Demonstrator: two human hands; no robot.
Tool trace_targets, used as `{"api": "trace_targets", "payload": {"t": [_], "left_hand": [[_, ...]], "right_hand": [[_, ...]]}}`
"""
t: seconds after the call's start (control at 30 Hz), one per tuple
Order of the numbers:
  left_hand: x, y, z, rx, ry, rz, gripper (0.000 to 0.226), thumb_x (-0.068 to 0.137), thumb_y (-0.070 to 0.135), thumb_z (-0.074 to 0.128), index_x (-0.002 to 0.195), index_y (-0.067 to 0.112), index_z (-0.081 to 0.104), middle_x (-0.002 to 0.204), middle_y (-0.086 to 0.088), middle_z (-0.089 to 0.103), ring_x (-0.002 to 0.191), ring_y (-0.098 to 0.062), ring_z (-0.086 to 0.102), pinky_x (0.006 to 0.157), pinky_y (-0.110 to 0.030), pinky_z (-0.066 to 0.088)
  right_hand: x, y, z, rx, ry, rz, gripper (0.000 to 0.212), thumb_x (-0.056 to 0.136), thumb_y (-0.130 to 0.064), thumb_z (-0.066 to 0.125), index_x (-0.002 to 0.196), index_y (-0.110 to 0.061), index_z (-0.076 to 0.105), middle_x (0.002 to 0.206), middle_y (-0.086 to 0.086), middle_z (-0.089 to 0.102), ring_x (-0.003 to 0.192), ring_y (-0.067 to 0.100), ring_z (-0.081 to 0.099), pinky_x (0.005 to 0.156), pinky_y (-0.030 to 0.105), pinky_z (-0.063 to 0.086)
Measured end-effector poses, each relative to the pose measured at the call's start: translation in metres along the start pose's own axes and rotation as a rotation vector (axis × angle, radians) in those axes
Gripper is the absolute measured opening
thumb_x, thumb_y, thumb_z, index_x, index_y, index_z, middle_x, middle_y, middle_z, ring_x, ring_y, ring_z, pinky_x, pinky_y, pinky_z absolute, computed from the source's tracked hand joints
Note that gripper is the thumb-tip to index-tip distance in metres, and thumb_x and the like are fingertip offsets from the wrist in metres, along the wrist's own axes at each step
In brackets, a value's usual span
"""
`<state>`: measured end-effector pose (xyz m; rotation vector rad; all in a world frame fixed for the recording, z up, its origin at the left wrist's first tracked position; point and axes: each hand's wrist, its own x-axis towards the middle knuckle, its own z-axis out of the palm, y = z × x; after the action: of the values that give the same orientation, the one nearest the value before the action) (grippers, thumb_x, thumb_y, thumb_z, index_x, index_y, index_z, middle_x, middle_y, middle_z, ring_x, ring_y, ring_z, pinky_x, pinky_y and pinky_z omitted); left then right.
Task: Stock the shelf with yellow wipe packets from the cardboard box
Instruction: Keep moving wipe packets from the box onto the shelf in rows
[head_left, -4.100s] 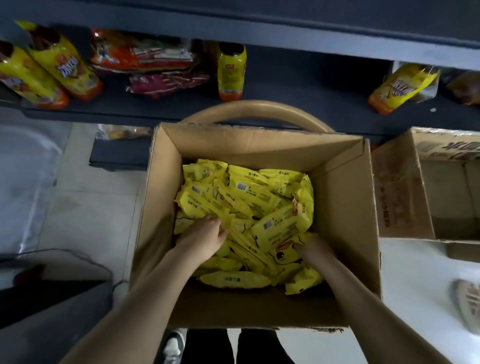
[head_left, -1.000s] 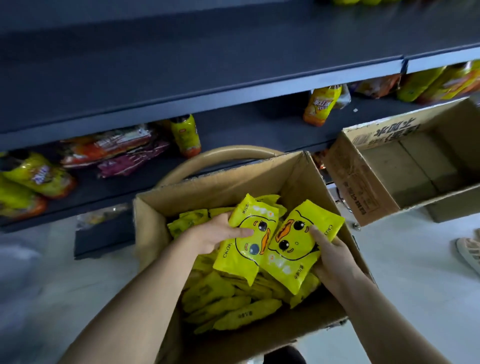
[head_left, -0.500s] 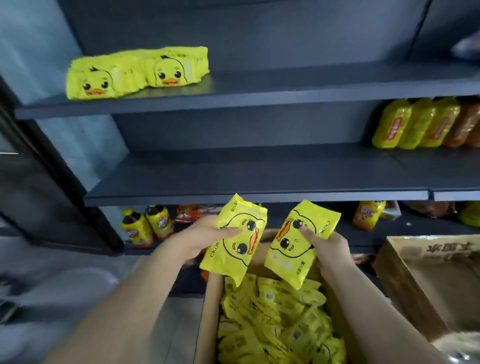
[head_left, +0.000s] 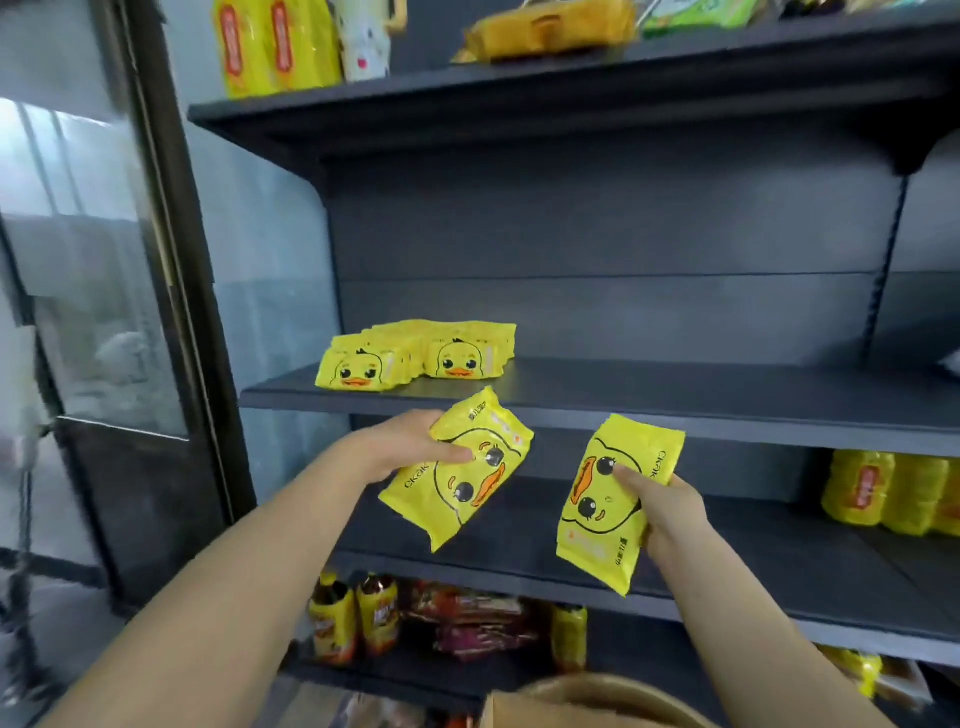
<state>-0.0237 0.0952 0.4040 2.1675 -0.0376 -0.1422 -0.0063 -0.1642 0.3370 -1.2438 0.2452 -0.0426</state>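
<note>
- Holding one yellow wipe packet apiece: the left hand (head_left: 410, 447) pinches the left packet (head_left: 457, 483) near its upper end, thumb across the duck face; the right hand (head_left: 670, 506) grips the right packet (head_left: 602, 509) by its right side, thumb on the print
- Both packets hang in front of and just below the front lip of the shelf board (head_left: 675, 400), so the coming move looks to be up and forward over that lip
- The left packet's long axis is tilted, upper right to lower left; the right packet stands nearly upright
- The stocked row (head_left: 415, 356) sits at the board's left end, duck faces forward, with bare board to its right; the left hand is nearer and will probably set down first
- The cardboard box (head_left: 519, 709) shows only as a rim at the bottom edge, its contents hidden
</note>
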Motion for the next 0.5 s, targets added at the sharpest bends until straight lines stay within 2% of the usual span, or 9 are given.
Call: {"api": "trace_targets", "payload": {"t": [0.1,0.23,0.37,0.43,0.5], "left_hand": [[0.03,0.012,-0.037,0.038,0.022,0.027,0.039,0.081,0.021,0.073,0.117,0.02,0.059,0.111,-0.002,0.067,0.1,-0.021,0.065,0.087,-0.042,0.054],[0.087,0.016,-0.086,0.113,0.054,0.09,0.038,0.077,0.022,0.076,0.112,0.015,0.063,0.109,-0.003,0.068,0.1,-0.022,0.065,0.087,-0.043,0.055],[0.154,0.022,-0.126,0.197,0.128,0.213,0.032,0.074,0.026,0.078,0.101,0.015,0.066,0.102,-0.001,0.069,0.097,-0.02,0.065,0.087,-0.037,0.053],[0.186,0.024,-0.14,0.24,0.185,0.275,0.031,0.074,0.028,0.078,0.099,0.015,0.066,0.099,-0.001,0.069,0.094,-0.019,0.064,0.083,-0.034,0.05],[0.22,0.026,-0.15,0.288,0.2,0.314,0.032,0.074,0.03,0.078,0.099,0.015,0.065,0.098,0.0,0.068,0.092,-0.017,0.063,0.08,-0.032,0.05]], "right_hand": [[0.019,-0.019,0.034,-0.014,0.013,-0.054,0.02,0.083,-0.009,0.07,0.1,-0.008,0.06,0.101,0.015,0.066,0.088,0.034,0.064,0.078,0.048,0.053],[0.054,-0.032,0.077,-0.075,0.092,-0.13,0.025,0.08,-0.018,0.074,0.097,-0.008,0.058,0.098,0.014,0.067,0.087,0.032,0.066,0.08,0.049,0.054],[0.093,-0.037,0.119,-0.14,0.136,-0.171,0.021,0.081,-0.024,0.073,0.087,-0.011,0.059,0.088,0.011,0.069,0.076,0.029,0.067,0.063,0.042,0.055],[0.113,-0.04,0.138,-0.18,0.123,-0.226,0.017,0.082,-0.024,0.072,0.083,-0.012,0.059,0.082,0.01,0.069,0.068,0.024,0.066,0.053,0.032,0.05],[0.13,-0.045,0.156,-0.206,0.117,-0.276,0.015,0.083,-0.023,0.071,0.085,-0.012,0.061,0.08,0.008,0.069,0.066,0.022,0.066,0.049,0.029,0.047]]}}
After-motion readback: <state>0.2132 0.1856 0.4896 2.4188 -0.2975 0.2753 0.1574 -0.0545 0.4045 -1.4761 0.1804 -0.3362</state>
